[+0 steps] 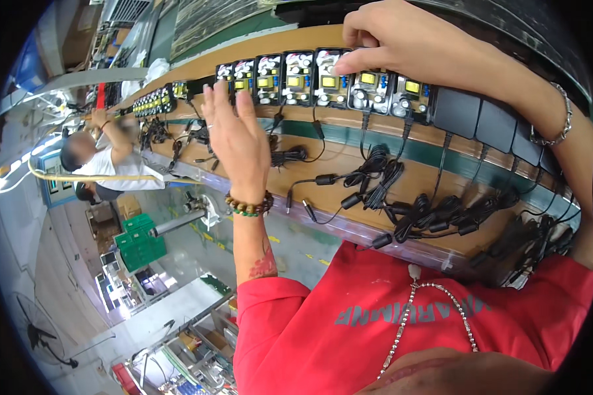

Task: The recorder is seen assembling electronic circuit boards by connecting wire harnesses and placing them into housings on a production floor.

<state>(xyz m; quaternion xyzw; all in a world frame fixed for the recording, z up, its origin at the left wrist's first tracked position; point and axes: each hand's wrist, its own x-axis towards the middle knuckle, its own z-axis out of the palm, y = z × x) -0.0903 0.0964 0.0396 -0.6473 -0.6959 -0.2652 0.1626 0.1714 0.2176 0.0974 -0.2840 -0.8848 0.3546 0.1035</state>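
A row of open black power adapter cases point(295, 78) runs along the bench, with yellow and white parts on the circuit boards inside. My left hand point(236, 135) is raised over the near side of the row's left part. Its fingers are stretched out, with nothing in them. At the far side of the row is my right hand point(398, 43), its thumb over the upper edge of an open adapter point(330, 80). Its fingers curl beyond that, apart from the thumb, with nothing visible between them. Further right lie adapters with plain black covers point(456, 113), partly under my right forearm.
Bundled black cables point(412, 214) with plugs lie on the brown bench point(349, 214) between the adapters and me. A clear edge strip point(296, 214) borders the bench. Further left, a co-worker point(105, 161) sits by more open adapters point(153, 99). Green crates point(140, 243) stand behind.
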